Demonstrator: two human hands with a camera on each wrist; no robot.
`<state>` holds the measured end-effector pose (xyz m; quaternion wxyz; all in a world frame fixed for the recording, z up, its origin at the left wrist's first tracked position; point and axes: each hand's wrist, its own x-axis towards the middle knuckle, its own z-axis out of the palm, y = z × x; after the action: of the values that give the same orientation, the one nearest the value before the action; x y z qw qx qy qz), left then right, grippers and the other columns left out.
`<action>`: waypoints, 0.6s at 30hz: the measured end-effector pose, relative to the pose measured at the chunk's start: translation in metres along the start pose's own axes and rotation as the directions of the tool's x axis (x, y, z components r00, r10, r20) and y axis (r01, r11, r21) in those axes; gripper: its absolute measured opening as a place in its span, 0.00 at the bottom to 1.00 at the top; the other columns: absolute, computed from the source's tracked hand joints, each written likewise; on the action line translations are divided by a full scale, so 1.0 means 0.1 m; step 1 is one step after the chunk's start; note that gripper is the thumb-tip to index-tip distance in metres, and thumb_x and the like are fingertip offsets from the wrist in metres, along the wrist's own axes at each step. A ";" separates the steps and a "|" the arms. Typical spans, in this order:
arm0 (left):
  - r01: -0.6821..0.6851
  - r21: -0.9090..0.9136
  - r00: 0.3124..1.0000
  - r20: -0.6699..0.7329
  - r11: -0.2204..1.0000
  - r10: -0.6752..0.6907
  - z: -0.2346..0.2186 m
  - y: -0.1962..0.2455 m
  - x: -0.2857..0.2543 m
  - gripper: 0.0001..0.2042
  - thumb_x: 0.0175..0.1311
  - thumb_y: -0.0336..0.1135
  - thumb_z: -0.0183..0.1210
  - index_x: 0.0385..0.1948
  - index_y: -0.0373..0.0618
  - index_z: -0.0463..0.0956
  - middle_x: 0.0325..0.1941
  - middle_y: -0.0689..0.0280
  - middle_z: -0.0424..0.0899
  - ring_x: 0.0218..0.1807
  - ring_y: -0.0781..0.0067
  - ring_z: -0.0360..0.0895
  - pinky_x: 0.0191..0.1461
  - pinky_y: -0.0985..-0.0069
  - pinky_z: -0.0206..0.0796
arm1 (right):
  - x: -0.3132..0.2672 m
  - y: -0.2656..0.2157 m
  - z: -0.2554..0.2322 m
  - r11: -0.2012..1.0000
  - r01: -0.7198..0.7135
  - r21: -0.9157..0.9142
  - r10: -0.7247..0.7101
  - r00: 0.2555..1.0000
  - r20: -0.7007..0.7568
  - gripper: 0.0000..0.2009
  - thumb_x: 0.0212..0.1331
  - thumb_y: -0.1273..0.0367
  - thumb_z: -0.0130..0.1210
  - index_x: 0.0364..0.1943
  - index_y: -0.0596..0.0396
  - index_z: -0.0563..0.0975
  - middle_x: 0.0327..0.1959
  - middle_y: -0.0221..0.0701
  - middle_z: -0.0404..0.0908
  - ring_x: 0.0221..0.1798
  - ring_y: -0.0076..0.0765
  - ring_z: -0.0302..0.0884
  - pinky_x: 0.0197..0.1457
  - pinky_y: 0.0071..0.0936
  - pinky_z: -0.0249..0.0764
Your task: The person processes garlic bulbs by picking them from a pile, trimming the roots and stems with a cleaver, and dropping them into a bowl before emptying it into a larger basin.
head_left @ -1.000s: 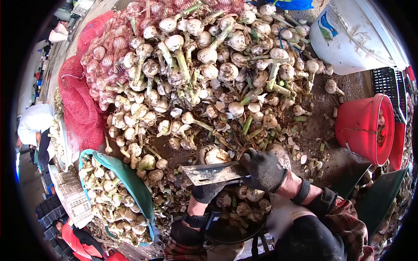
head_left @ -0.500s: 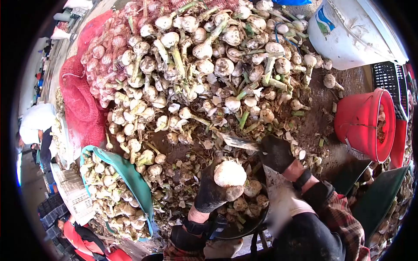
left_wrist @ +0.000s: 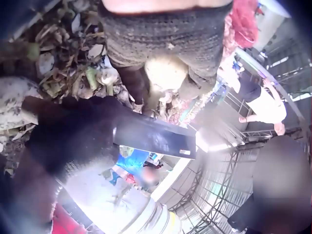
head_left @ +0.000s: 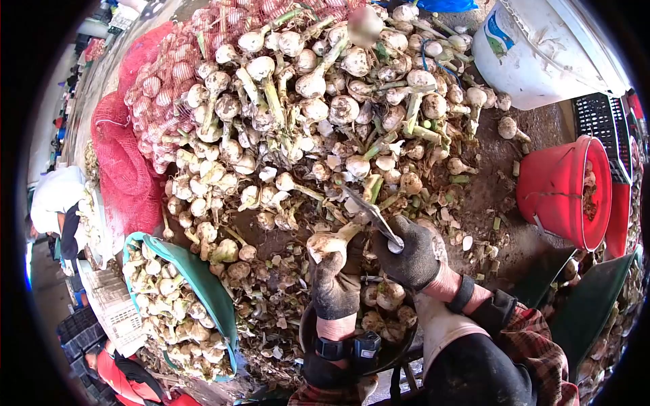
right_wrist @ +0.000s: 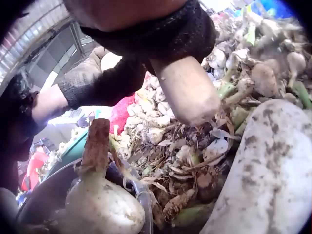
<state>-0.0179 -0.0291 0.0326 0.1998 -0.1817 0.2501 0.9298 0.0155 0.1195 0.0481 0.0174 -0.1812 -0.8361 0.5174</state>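
In the head view my gloved left hand (head_left: 336, 291) grips a garlic bulb (head_left: 326, 248), its thick stem (head_left: 350, 230) pointing up and right. My gloved right hand (head_left: 411, 254) holds a knife by its handle (right_wrist: 187, 90). The knife's broad, dirty blade (head_left: 365, 208) stands steeply tilted, right at the end of the stem. In the left wrist view the bulb (left_wrist: 165, 73) shows between my left fingers, and the blade (left_wrist: 156, 137) lies across below it. Under my hands a dark tub (head_left: 308, 331) holds several garlic bulbs (head_left: 389, 296).
A large heap of stemmed garlic (head_left: 338, 108) fills the area ahead, with red mesh sacks (head_left: 122, 149) at left. A green-edged container (head_left: 203, 291) of garlic stands left. On the right are a red bucket (head_left: 552, 196) and a white bucket (head_left: 521, 61). Trimmings (head_left: 271, 318) litter the floor.
The knife first lay across the bulb, swung away right, and is now back beside my left hand, tilted upward. My left hand has turned, and the bulb in it now shows a long stem.
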 end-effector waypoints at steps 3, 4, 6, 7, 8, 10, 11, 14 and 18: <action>0.063 -0.045 0.998 0.011 0.997 -0.063 0.00 -0.02 -0.11 0.16 0.55 0.25 0.58 0.47 0.43 0.69 0.52 0.62 0.76 0.61 0.56 0.70 0.65 0.56 0.66 | -0.13 0.33 0.15 0.999 -0.007 -0.048 0.008 1.000 0.017 0.07 0.47 0.69 0.60 0.30 0.55 0.76 0.26 0.46 0.77 0.30 0.56 0.77 0.31 0.42 0.73; 0.116 -0.079 0.993 0.013 0.990 -0.115 0.00 0.03 -0.15 0.14 0.56 0.27 0.58 0.44 0.42 0.70 0.48 0.60 0.77 0.56 0.55 0.73 0.63 0.56 0.69 | -0.18 0.43 0.16 0.998 -0.014 -0.069 0.020 0.995 0.096 0.08 0.46 0.69 0.60 0.29 0.55 0.76 0.25 0.46 0.77 0.30 0.57 0.77 0.31 0.43 0.73; 0.190 -0.115 0.937 0.317 0.975 -0.145 -0.09 0.07 -0.24 0.15 0.54 0.32 0.62 0.42 0.40 0.71 0.46 0.56 0.76 0.50 0.57 0.75 0.55 0.60 0.73 | -0.25 0.55 0.21 0.996 -0.052 -0.078 0.065 0.982 0.178 0.10 0.45 0.67 0.60 0.30 0.56 0.75 0.24 0.46 0.76 0.30 0.59 0.77 0.33 0.45 0.73; 0.231 -0.004 0.876 0.435 0.973 -0.206 -0.11 0.16 -0.29 0.18 0.52 0.34 0.65 0.42 0.40 0.71 0.47 0.55 0.75 0.50 0.58 0.75 0.52 0.64 0.74 | -0.26 0.60 0.20 0.995 -0.020 -0.100 0.042 0.974 0.223 0.10 0.46 0.66 0.59 0.30 0.56 0.75 0.25 0.47 0.76 0.31 0.59 0.76 0.33 0.45 0.73; 0.188 0.377 0.764 0.523 0.907 -0.376 -0.12 0.41 -0.29 0.23 0.52 0.38 0.66 0.47 0.40 0.70 0.49 0.58 0.74 0.51 0.61 0.74 0.55 0.63 0.69 | -0.25 0.58 0.20 0.993 -0.013 -0.120 0.047 0.958 0.283 0.10 0.46 0.66 0.59 0.31 0.57 0.75 0.25 0.47 0.76 0.30 0.59 0.76 0.33 0.45 0.73; 0.262 0.738 0.644 0.346 0.622 -0.682 -0.17 0.89 -0.30 0.28 0.51 0.43 0.69 0.51 0.40 0.70 0.52 0.62 0.73 0.52 0.65 0.73 0.58 0.65 0.64 | -0.24 0.57 0.20 0.991 0.001 -0.134 0.045 0.938 0.343 0.10 0.47 0.66 0.58 0.31 0.57 0.75 0.25 0.47 0.76 0.30 0.59 0.76 0.33 0.45 0.73; 0.441 0.738 0.608 0.172 0.510 -0.775 -0.25 1.06 -0.30 0.28 0.49 0.44 0.70 0.50 0.40 0.70 0.52 0.62 0.73 0.51 0.67 0.73 0.57 0.67 0.65 | -0.25 0.61 0.21 0.989 0.100 -0.107 -0.055 0.932 0.358 0.08 0.48 0.67 0.58 0.29 0.57 0.74 0.24 0.45 0.75 0.29 0.57 0.76 0.31 0.43 0.72; 0.062 0.819 0.996 -0.084 -0.571 -0.012 -0.83 1.47 -0.02 0.29 0.48 0.45 0.69 0.51 0.43 0.69 0.45 0.56 0.77 0.49 0.59 0.75 0.49 0.64 0.70 | -0.25 0.56 0.22 0.983 0.158 -0.089 -0.111 0.913 0.392 0.07 0.49 0.67 0.57 0.28 0.57 0.74 0.23 0.45 0.75 0.28 0.56 0.76 0.30 0.43 0.72; -0.061 -0.013 0.991 0.117 -0.998 -0.062 -1.40 1.85 0.39 0.30 0.52 0.39 0.58 0.61 0.53 0.64 0.60 0.59 0.66 0.58 0.55 0.66 0.60 0.59 0.59 | -0.22 0.56 0.22 0.987 0.123 -0.104 -0.075 0.920 0.384 0.08 0.49 0.67 0.56 0.29 0.57 0.74 0.23 0.45 0.76 0.28 0.57 0.76 0.30 0.45 0.72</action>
<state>-0.1035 -0.2406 -0.0254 -0.1333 -0.2435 -0.9311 0.2367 0.0470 0.1162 -0.0069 -0.1297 -0.0360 -0.8627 0.4874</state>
